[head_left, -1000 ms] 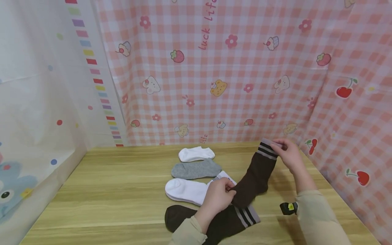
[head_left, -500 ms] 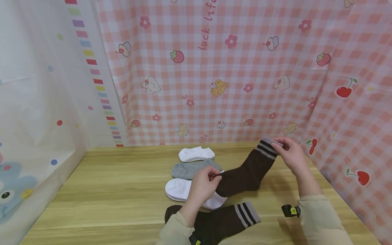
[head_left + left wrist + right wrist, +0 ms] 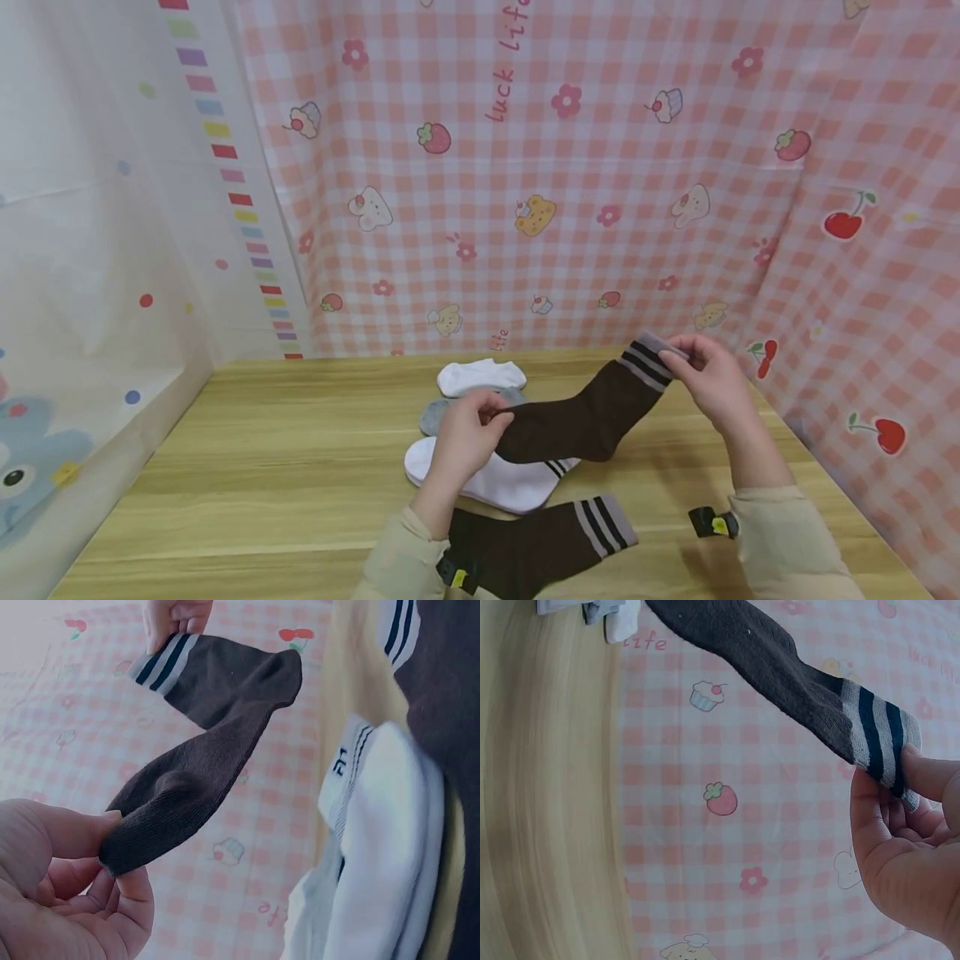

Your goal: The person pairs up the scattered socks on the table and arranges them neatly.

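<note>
A dark brown sock (image 3: pixel 573 417) with a grey cuff and black stripes is stretched between my two hands above the table. My left hand (image 3: pixel 468 437) pinches its toe end between thumb and fingers, as the left wrist view shows close up. At the other end, my right hand (image 3: pixel 712 379) pinches the striped cuff (image 3: pixel 881 739). Below the lifted sock lies a white sock pair (image 3: pixel 502 483) with black stripes at the cuff. Nearer the front, a matching dark brown sock (image 3: pixel 540 537) lies flat, its toe part hidden behind my left wrist.
Behind the white pair lie grey socks (image 3: pixel 433 417), partly covered by my left hand, and white ankle socks (image 3: pixel 480 378) at the back. All rest on a wooden table (image 3: pixel 262 467). A pink checked curtain (image 3: pixel 480 183) hangs along its back edge.
My left hand has moved left and up with the sock's toe, drawing the sock from hanging down to nearly straight. My right hand has barely moved with the cuff.
</note>
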`<action>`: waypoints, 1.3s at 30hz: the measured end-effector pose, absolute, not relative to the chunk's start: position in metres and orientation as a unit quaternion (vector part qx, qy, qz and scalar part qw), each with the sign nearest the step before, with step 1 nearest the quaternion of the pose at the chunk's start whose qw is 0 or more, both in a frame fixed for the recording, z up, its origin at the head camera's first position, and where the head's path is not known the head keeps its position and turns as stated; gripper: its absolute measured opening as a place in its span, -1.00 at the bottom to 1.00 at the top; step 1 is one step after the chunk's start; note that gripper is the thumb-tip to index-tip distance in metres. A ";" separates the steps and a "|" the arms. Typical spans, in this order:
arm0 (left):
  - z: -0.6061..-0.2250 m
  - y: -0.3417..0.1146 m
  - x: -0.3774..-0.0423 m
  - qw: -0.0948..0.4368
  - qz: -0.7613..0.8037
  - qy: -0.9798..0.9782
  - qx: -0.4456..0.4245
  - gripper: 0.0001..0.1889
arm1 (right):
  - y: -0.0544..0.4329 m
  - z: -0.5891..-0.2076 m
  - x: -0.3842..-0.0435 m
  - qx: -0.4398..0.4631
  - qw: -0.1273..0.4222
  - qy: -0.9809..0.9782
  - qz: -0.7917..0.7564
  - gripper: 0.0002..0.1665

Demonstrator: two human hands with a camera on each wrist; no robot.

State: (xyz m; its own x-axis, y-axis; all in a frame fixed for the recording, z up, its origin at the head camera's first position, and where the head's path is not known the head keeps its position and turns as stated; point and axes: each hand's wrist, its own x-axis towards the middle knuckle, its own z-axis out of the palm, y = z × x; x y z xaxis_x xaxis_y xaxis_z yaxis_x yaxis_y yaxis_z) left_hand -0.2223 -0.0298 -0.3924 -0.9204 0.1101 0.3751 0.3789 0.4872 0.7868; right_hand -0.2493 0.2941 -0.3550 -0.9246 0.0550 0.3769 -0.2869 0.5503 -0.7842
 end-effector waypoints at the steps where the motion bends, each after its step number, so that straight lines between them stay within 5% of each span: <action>1: -0.392 -0.032 -0.223 0.139 -0.485 -0.852 -0.143 -0.95 | 0.293 -0.355 -0.249 0.070 0.182 -0.862 0.468 -0.62; 17: -0.380 -0.059 -0.225 0.178 -0.484 -0.842 -0.157 -0.93 | 0.284 -0.351 -0.233 0.092 0.181 -0.863 0.463 -0.70; 39: -0.372 -0.099 -0.216 0.102 -0.459 -0.870 -0.144 -0.93 | 0.267 -0.358 -0.212 0.157 0.125 -0.852 0.483 -0.77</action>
